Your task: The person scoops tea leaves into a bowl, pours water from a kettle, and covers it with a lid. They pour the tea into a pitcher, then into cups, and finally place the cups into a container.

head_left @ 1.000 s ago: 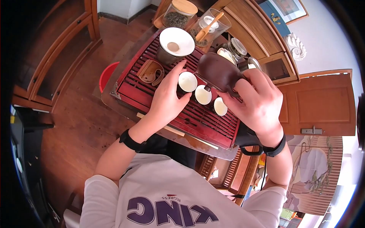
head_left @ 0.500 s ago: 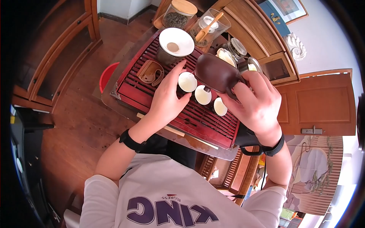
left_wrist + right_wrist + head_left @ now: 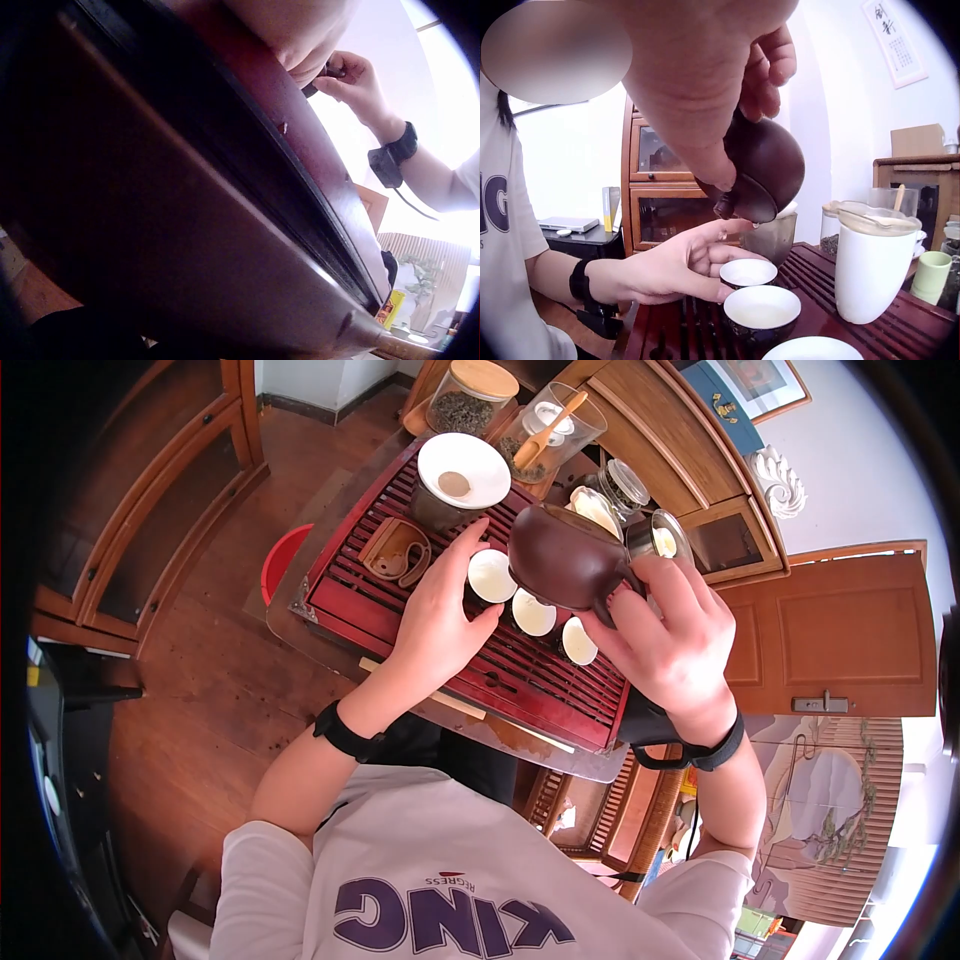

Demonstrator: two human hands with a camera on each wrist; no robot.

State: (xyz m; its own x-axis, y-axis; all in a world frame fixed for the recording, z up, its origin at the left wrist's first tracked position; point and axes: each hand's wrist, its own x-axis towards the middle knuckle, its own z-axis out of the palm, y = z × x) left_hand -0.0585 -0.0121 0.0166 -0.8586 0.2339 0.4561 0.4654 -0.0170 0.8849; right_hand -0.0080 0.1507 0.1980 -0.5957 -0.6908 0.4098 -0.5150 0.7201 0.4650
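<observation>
My right hand (image 3: 668, 635) grips a dark brown teapot (image 3: 568, 560) by its handle and holds it above the tea tray. In the right wrist view the teapot (image 3: 769, 169) hangs tilted over the cups. My left hand (image 3: 440, 615) has its thumb and fingers on either side of the leftmost cup (image 3: 490, 577). Beside that stand a middle cup (image 3: 533, 614) and a right cup (image 3: 579, 642), white inside and dark outside. Pale liquid shows in the middle cup (image 3: 762, 308) in the right wrist view.
The slatted red tray (image 3: 520, 695) bears a white strainer (image 3: 485, 460) on a dark pitcher and a small brown holder (image 3: 385, 550). Behind stand a wooden-lidded tea jar (image 3: 462, 412) and a glass container (image 3: 575, 435) with a wooden scoop. A white pitcher (image 3: 874, 270) stands beyond the cups.
The teapot has turned in my right hand's grip, its top edge now more visible, and moved slightly left. The right hand shifted a little left with it. My left hand stays at the leftmost cup.
</observation>
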